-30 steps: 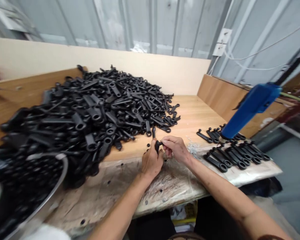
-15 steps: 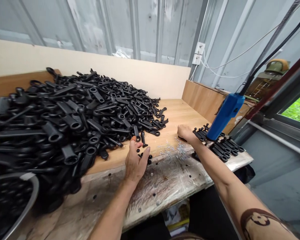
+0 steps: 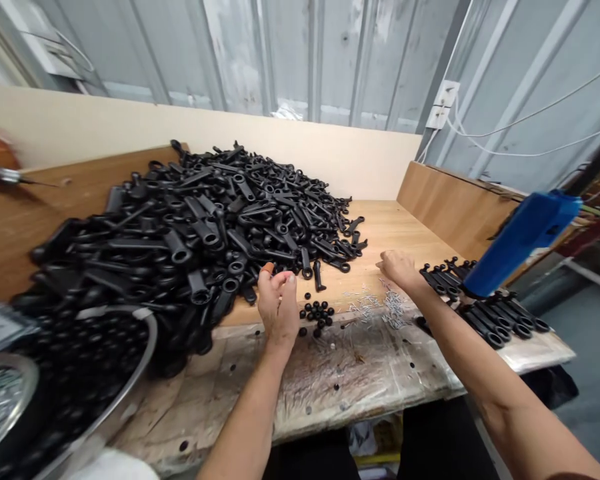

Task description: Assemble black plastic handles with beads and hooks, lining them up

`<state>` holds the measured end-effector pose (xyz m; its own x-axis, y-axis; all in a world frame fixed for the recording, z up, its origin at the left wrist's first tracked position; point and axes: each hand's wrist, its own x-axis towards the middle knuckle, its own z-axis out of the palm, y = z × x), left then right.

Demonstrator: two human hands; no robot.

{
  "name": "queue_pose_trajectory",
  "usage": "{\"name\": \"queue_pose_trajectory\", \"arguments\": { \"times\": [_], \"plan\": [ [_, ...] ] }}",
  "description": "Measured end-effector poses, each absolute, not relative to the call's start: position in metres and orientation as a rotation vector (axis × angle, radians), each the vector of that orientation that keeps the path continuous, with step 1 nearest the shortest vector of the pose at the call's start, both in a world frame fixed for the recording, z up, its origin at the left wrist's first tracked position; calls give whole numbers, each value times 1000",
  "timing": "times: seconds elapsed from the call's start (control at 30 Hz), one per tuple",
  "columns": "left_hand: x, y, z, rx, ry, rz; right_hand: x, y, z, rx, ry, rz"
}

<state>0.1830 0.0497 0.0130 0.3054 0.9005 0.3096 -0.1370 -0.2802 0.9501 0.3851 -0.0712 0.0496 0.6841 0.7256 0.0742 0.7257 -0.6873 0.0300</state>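
Note:
My left hand [image 3: 279, 301] is by the front edge of a large pile of black plastic levers [image 3: 210, 227], thumb and fingers drawn together; whatever they may pinch is hidden. An orange wrap covers one fingertip. Just right of it lie small black balls [image 3: 319, 312] and a single loose lever [image 3: 318, 276]. Over the wooden board, my right hand [image 3: 399, 268] is closed, its fingers pressed together, and I cannot make out anything in them. Small silver screws [image 3: 394, 305] are scattered beneath and in front of it. Beyond my right wrist, several levers [image 3: 485, 320] lie in rows.
A blue electric screwdriver [image 3: 523, 243] hangs above the rows at right. At lower left are a tub of black balls [image 3: 95, 360] and a bowl of silver screws [image 3: 3, 400]. Another screwdriver [image 3: 5, 175] shows at far left. Wooden boards [image 3: 445, 193] edge the bench.
The view has swung left, bringing the bowl and far-left screwdriver into sight. My left hand has left the black balls, its thumb closing toward the fingers. My right hand has moved slightly away from the lever rows.

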Motion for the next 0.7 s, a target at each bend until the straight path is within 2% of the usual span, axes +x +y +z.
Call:
{"name": "queue_pose_trajectory", "arguments": {
  "times": [0.17,0.3,0.4,0.53,0.6,0.7],
  "plan": [
    [188,61,10,1243,754,1249,350,-32,29,-2574,-1645,69],
    [192,68,0,1287,756,1221,329,-9,10,-2446,-1723,116],
    [192,70,-6,1596,770,1134,323,-9,11,-2431,-1650,102],
    [188,60,-3,2380,585,1068,311,-27,29,-2221,-1602,66],
    [187,53,0,2639,453,1047,302,-38,40,-2018,-1573,218],
    [185,47,2,2725,461,949,296,-49,51,-1703,-1558,554]
  ]
}}
